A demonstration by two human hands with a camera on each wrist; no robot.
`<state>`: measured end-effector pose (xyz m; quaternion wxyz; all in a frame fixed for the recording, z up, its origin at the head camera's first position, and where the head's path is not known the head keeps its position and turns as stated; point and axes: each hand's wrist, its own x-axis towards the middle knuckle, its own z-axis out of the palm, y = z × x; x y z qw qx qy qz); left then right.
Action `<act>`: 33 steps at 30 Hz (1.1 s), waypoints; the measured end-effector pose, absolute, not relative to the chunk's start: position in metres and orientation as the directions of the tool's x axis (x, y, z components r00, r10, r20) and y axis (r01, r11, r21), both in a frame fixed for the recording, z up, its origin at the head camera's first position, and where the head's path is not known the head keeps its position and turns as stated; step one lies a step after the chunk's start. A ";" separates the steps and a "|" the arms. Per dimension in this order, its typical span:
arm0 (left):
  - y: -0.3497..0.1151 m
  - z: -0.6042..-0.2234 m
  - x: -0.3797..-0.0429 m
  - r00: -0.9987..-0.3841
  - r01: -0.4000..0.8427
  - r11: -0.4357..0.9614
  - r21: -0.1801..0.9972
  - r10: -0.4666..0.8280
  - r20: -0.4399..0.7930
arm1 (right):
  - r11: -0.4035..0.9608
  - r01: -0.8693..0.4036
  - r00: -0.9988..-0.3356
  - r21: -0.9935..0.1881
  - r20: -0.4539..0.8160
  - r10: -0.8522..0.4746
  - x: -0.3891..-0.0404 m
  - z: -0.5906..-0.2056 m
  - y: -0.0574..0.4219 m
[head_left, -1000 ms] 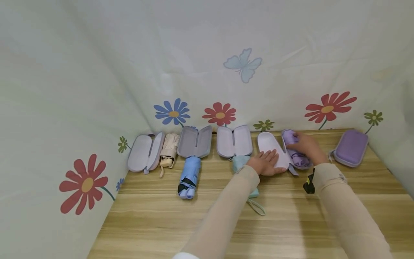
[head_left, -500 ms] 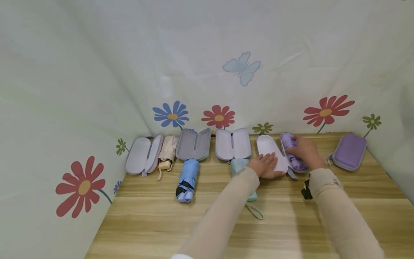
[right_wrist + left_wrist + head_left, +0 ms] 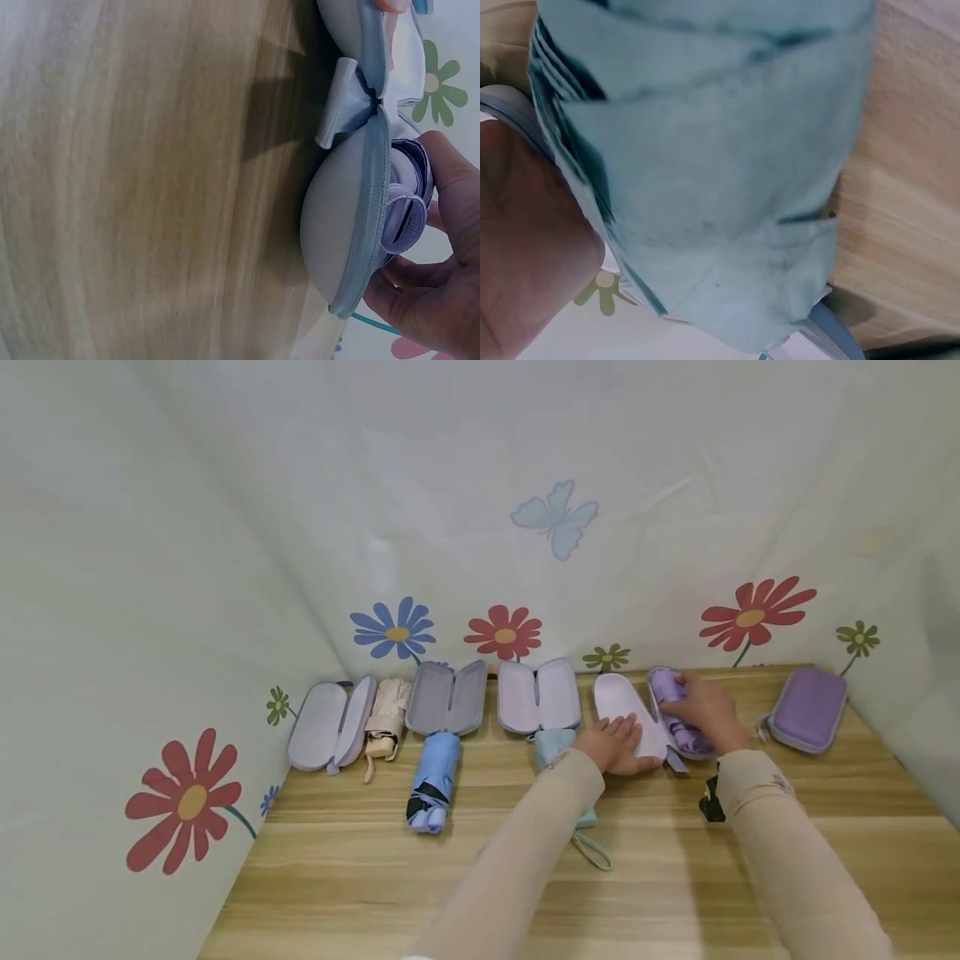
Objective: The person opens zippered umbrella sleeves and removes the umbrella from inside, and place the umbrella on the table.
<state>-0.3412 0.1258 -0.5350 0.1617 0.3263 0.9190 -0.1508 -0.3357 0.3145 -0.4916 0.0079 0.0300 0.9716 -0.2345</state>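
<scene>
A white-lined zip case (image 3: 617,693) lies unfolded at the back right. A folded purple umbrella (image 3: 670,683) sits in its right half, with a looped strap (image 3: 406,217) at the near end in the right wrist view. My right hand (image 3: 708,708) grips the umbrella from the right, thumb on top and fingers down its far side. My left hand (image 3: 617,747) rests with straight fingers on the lining of the left half. A teal folded umbrella (image 3: 712,165) fills the left wrist view; in the head view my left sleeve hides part of it.
Three more unfolded cases stand along the back: a left one (image 3: 315,727), a grey one (image 3: 431,697) and a white one (image 3: 517,693). Beige (image 3: 388,710) and blue (image 3: 433,772) folded umbrellas lie near them. A closed purple case (image 3: 810,708) is at far right. Patterned curtain (image 3: 420,527) walls the table.
Both hands keep their places, the left on the lining and the right on the purple umbrella. The whole head view has shifted slightly, so the table sits a little lower and further left.
</scene>
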 end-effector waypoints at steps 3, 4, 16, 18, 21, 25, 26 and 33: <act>0.123 -0.534 -0.340 -0.740 0.643 0.746 -0.174 0.547 -0.392 | 0.886 0.058 -0.998 -0.460 -0.031 0.049 -0.337 -0.492 0.313; 0.123 -0.534 -0.341 -0.738 0.643 0.746 -0.173 0.544 -0.398 | 0.886 0.059 -0.998 -0.460 -0.032 0.050 -0.338 -0.491 0.313; 0.130 -0.530 -0.351 -0.692 0.679 0.713 -0.176 0.542 -0.477 | 0.901 -0.021 -0.998 -0.434 0.069 0.010 -0.332 -0.482 0.310; 0.129 -0.528 -0.352 -0.691 0.682 0.707 -0.187 0.539 -0.482 | 0.903 -0.035 -0.995 -0.429 0.099 0.008 -0.330 -0.478 0.309; 0.131 -0.529 -0.354 -0.685 0.684 0.704 -0.191 0.530 -0.499 | 0.904 -0.044 -0.992 -0.426 0.129 0.013 -0.322 -0.470 0.311; 0.131 -0.533 -0.361 -0.680 0.689 0.700 -0.190 0.532 -0.504 | 0.902 -0.050 -0.989 -0.429 0.146 0.015 -0.311 -0.458 0.311; 0.131 -0.533 -0.364 -0.677 0.693 0.695 -0.190 0.537 -0.503 | 0.903 -0.058 -0.988 -0.426 0.154 0.009 -0.307 -0.455 0.312; 0.137 -0.541 -0.384 -0.668 0.710 0.675 -0.200 0.556 -0.493 | 0.901 -0.110 -0.984 -0.419 0.174 -0.039 -0.274 -0.439 0.309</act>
